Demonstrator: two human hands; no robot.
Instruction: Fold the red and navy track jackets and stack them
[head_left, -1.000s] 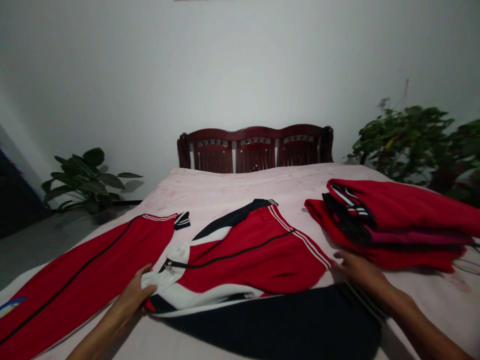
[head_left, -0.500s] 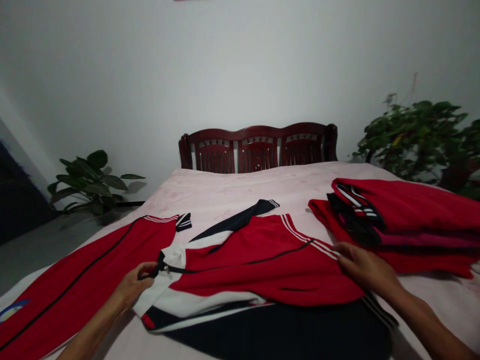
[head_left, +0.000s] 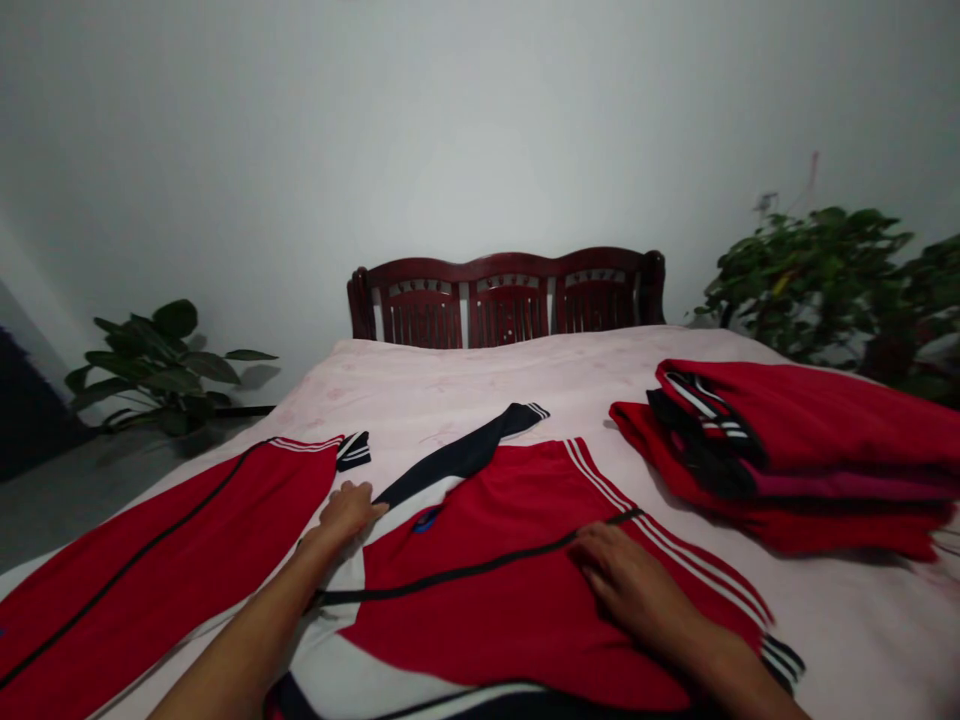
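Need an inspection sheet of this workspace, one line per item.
Surface: bed with pale pink, patterned cover.
Job's things: red, white and navy jacket spread out, dark line along its front; second red garment lying to its left.
Clutter: stack of folded clothes, mostly red, on the right.
Grip: left hand at the jacket's navy-and-white sleeve; right hand on its red front. Whether either pinches cloth: cannot tell.
Cables: none identifiable.
Surroundings: wooden headboard, pale wall, leafy plants left and right.
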